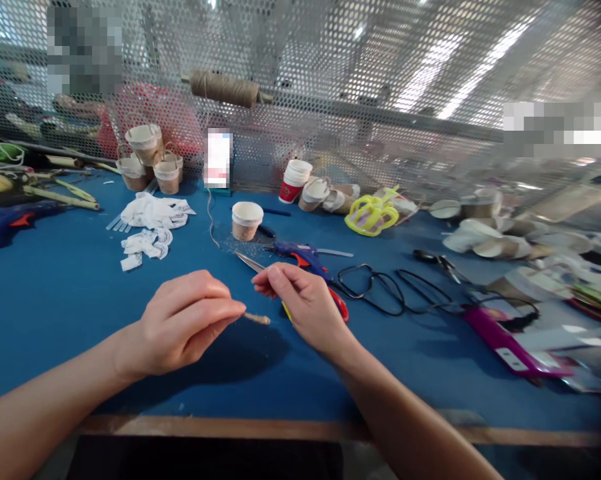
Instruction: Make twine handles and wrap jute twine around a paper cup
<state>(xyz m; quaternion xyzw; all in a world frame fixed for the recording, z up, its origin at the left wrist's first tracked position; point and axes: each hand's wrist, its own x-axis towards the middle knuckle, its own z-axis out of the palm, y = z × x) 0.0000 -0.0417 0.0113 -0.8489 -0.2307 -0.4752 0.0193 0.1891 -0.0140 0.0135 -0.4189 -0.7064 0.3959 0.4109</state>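
My left hand (185, 320) is closed in a pinch on a short piece of twine (257, 319), whose thicker, knotted end sticks out to the right. My right hand (300, 293) is close by, its fingers curled in against the thumb; what they hold, if anything, is hidden. Scissors (250, 262) with a red handle show past both sides of my right hand; I cannot tell whether it grips them or they lie beneath it. Beyond the hands, a small twine-wrapped cup with a white lace rim (246, 221) stands upright on the blue table. A blue glue gun (303, 257) lies behind my right hand.
White lace (155, 212) lies at left, near a stack of small baskets (148, 157). A twine spool (224, 89) hangs on the mesh. Paper cups (295, 180), a yellow crown-like form (373, 213), black cables (373, 290) and a purple power strip (515, 343) occupy the right.
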